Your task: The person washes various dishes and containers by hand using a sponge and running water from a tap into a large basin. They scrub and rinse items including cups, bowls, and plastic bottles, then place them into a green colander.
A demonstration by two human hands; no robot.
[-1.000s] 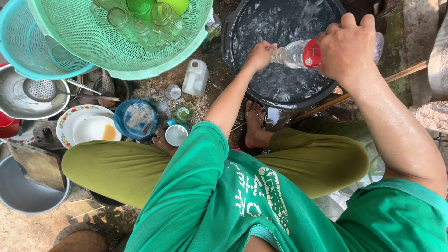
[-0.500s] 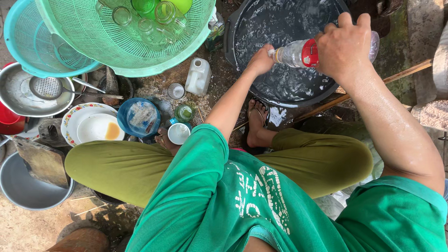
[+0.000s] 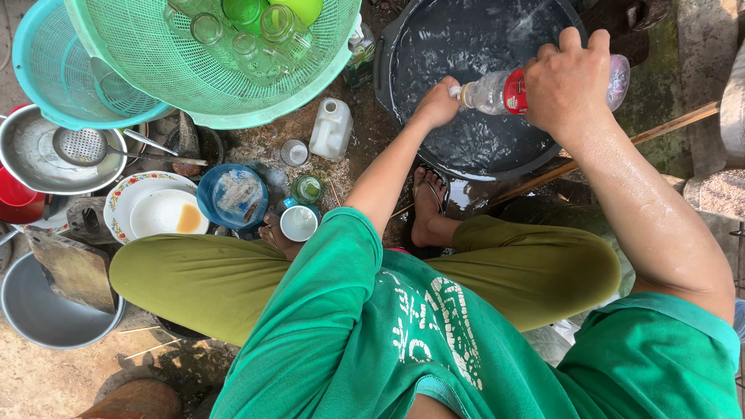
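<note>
My right hand point(image 3: 570, 84) grips a clear plastic bottle point(image 3: 498, 91) with a red label, held sideways over a large black basin point(image 3: 403, 54) of water. My left hand point(image 3: 437, 102) is closed at the bottle's mouth, just above the water. I squat in a green shirt and olive trousers, with one sandalled foot point(image 3: 426, 203) beside the basin.
A green mesh basket point(image 3: 155, 54) holding several glasses overlaps a blue basket point(image 3: 46, 70) at the top left. Below lie a metal bowl with a strainer point(image 3: 46, 155), plates point(image 3: 147, 209), a blue bowl point(image 3: 233, 195), a white cup point(image 3: 299, 223) and a white jug point(image 3: 331, 128). A wooden stick point(image 3: 667, 128) lies at the right.
Both hands and the bottle have stayed over the basin; the left hand has shifted slightly at the bottle's mouth. The view has drifted a little.
</note>
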